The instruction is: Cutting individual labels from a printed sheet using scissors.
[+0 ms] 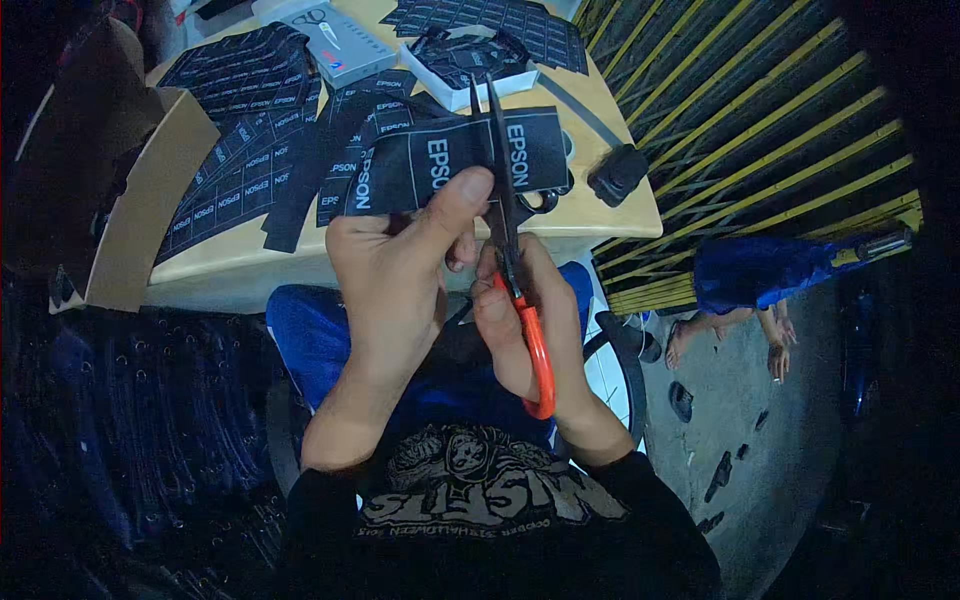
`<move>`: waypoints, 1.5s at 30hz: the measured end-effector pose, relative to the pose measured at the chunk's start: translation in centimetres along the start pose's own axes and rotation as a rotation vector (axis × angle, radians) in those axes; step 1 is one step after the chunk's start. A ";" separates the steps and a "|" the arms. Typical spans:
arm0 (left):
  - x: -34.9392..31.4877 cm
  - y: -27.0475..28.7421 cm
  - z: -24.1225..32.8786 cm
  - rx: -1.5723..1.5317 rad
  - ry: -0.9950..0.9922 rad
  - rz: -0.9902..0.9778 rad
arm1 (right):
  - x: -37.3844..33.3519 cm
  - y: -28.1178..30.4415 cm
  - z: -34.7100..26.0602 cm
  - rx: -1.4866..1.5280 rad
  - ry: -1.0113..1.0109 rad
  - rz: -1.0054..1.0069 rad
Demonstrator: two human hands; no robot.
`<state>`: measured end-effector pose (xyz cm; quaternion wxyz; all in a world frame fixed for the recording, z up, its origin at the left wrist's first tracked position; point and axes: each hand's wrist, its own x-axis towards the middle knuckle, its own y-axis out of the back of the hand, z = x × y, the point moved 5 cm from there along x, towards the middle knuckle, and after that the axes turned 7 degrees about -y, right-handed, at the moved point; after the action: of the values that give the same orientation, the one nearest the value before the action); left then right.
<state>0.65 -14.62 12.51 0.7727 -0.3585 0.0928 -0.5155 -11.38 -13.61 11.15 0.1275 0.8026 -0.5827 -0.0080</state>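
My left hand pinches a black strip of fabric-like labels with white print and thin white dividing lines, its thumb on top. In my right hand is a pair of scissors with dark blades and red-orange handles, the fingers wrapped round them. The blades point away from me and lie slightly apart across the strip, between two printed labels. One blade passes over the strip's face; part of the other is hidden. Both hands are held close together above the table's near edge.
On the pale wooden table lie more black label sheets, a white open box with black pieces, a grey scissors box and a small black object. Cardboard stands left. A yellow folding gate and another person's hand are right.
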 end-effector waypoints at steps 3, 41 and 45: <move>0.0 -0.1 0.4 0.003 0.008 0.006 | 0.0 -0.1 -0.1 -0.016 -0.008 0.002; -0.2 0.6 -0.3 0.037 0.070 0.032 | 0.2 -0.4 0.5 0.013 -0.040 -0.029; -0.2 0.7 -0.4 0.037 0.062 -0.005 | 0.4 -0.6 0.5 0.105 -0.024 -0.020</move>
<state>0.87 -14.44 11.73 0.7747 -0.3281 0.1064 -0.5300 -10.76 -13.89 10.56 0.0780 0.8138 -0.5758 0.0119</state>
